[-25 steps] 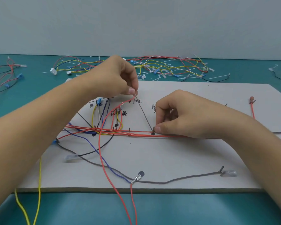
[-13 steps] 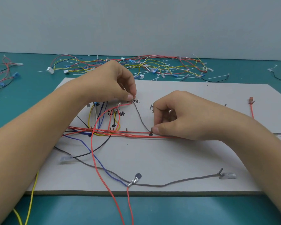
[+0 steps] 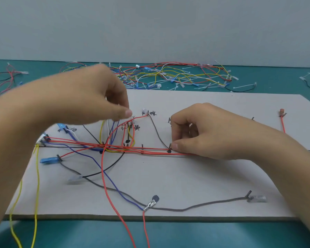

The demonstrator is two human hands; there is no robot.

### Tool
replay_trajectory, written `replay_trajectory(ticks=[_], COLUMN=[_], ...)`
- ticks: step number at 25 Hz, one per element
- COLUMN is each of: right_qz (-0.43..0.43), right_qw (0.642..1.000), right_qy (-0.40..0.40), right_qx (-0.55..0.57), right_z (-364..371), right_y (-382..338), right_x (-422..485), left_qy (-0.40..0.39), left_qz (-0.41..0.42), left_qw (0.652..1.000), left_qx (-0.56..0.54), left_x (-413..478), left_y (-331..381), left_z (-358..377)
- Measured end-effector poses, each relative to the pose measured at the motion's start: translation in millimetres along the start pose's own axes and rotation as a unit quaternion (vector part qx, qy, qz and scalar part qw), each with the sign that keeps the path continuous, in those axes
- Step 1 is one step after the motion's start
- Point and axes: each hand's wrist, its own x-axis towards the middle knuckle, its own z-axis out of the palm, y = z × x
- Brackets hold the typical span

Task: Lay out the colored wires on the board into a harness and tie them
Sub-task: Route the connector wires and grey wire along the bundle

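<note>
A grey board [image 3: 186, 176] lies on the teal table with several coloured wires routed round small pegs. A red wire bundle [image 3: 150, 151] runs across its middle. My right hand [image 3: 213, 129] pinches a brown wire [image 3: 157, 131] at a peg [image 3: 169, 146] on that bundle. The brown wire climbs to an upper peg [image 3: 148, 114], where a loose red wire [image 3: 104, 176] also ends before dropping off the front edge. My left hand [image 3: 89, 99], blurred, hovers left of that peg, thumb and forefinger pressed together beside a small terminal [image 3: 134, 116]. It holds nothing that I can see.
A tangle of spare wires and cable ties [image 3: 168, 74] lies behind the board, and more wires [image 3: 4, 81] at the far left. Yellow wires [image 3: 37, 176] hang off the board's left side. A grey wire [image 3: 195, 207] runs along the front. A red-capped lead [image 3: 282, 112] stands at the right.
My left hand let go of the red wire's end at the upper peg and moved left. My right hand stayed at its peg.
</note>
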Motion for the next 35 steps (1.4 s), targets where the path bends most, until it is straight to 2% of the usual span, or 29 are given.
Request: replay_trajectory(ticks=[2, 4, 9, 13, 18, 21, 26, 35], right_qz=[-0.003, -0.003, -0.009, -0.007, -0.005, -0.006, -0.007, -0.003], right_qw=[1.0, 1.0, 1.0, 1.0, 0.999, 1.0, 1.0, 0.999], right_qy=[-0.001, -0.002, 0.001, 0.001, 0.0, -0.001, -0.004, -0.006], right_qx=[-0.001, -0.003, -0.016, -0.022, -0.033, -0.027, -0.028, -0.046], right_z=[0.3, 0.2, 0.6, 0.4, -0.5, -0.4, -1.4, -1.4], right_y=[-0.1, 0.2, -0.4, -1.4, -2.4, -3.1, -5.7, -9.7], right_x=[-0.3, 0.1, 0.0, -0.5, -1.3, -1.6, -2.8, -4.7], left_qy=[-0.037, -0.038, -0.014, -0.063, -0.067, -0.017, 0.047, 0.028], left_qz=[-0.019, -0.028, -0.004, 0.013, 0.017, 0.041, 0.023, 0.02], left_qw=[0.999, 0.998, 0.991, 0.981, 0.984, 0.995, 0.998, 0.999], left_qx=[-0.019, -0.037, -0.13, -0.184, -0.163, -0.093, -0.032, -0.011], left_x=[-3.5, -3.4, -5.3, -5.6, -3.5, 0.3, 8.1, 15.2], left_y=[3.5, 7.0, 9.6, 16.1, 17.9, 15.9, 6.8, -2.1], left_z=[9.9, 13.4, 13.9, 21.8, 28.7, 31.4, 33.2, 44.9])
